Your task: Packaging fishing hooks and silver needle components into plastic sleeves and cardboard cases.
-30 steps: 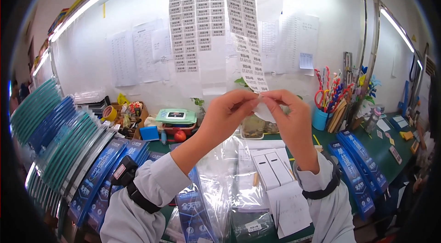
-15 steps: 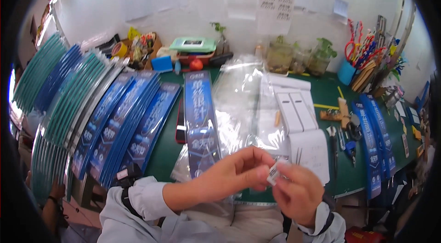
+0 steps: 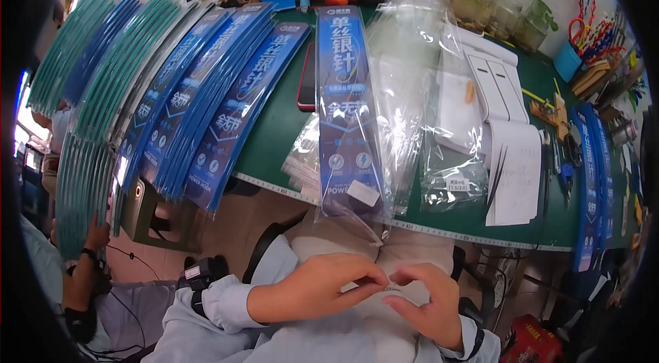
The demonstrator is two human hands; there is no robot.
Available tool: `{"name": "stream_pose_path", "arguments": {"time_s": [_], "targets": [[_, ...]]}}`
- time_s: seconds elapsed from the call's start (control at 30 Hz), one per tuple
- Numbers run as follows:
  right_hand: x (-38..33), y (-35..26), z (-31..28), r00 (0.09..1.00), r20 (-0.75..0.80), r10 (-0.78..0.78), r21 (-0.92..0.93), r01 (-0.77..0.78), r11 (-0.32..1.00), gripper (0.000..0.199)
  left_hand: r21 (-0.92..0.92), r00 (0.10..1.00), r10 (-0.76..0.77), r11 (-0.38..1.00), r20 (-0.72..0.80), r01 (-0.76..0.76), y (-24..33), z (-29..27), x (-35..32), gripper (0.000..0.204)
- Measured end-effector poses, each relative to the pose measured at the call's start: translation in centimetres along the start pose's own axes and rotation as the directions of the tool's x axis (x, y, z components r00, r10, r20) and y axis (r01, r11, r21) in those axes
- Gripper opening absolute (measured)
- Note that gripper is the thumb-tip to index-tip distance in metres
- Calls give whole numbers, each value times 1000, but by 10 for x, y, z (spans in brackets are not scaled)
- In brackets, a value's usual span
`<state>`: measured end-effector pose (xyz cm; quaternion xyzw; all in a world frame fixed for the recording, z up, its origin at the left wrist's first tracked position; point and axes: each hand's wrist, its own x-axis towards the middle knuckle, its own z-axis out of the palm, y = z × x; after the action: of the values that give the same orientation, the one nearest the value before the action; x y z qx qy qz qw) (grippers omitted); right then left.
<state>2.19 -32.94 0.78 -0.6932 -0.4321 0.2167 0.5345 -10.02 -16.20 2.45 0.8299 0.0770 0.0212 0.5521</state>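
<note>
My left hand (image 3: 326, 286) is over my lap, thumb and fingertips pinched together. A tiny shiny thing (image 3: 392, 287) shows at its fingertips, too small to name. Close beside it is my right hand (image 3: 431, 302), thumb and forefinger apart and curved around that spot. Beyond the hands, a long blue printed package (image 3: 345, 99) in clear film reaches over the table edge, with a small white label (image 3: 363, 193) at its near end. To its right lies a clear plastic bag (image 3: 439, 196) with another white label (image 3: 456, 184).
Bundles of blue packages (image 3: 237, 119) and green strips (image 3: 103, 106) overhang the table's left side. A red-edged phone (image 3: 307, 78), paper sheets (image 3: 515, 171), pliers (image 3: 565, 169) and a blue pen cup (image 3: 567, 61) lie or stand on the green table (image 3: 274, 136). A person's hand (image 3: 98, 234) is at far left.
My view has tilted downward. Both hands have come down from the table edge to my lap. The small white printed piece that was between my fingers is no longer in them.
</note>
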Motion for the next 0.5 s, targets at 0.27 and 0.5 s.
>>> {"name": "stream_pose_path", "arguments": {"time_s": [0.27,0.5], "targets": [[6,-2,4,989,136,-65,-25,69,997,17,200,947,143,976,-289,-87,-6,1,-20,20],[38,21,23,921,-124,-369,-398,295,869,45,703,815,389,711,-429,31,-81,-40,-12,45]]}}
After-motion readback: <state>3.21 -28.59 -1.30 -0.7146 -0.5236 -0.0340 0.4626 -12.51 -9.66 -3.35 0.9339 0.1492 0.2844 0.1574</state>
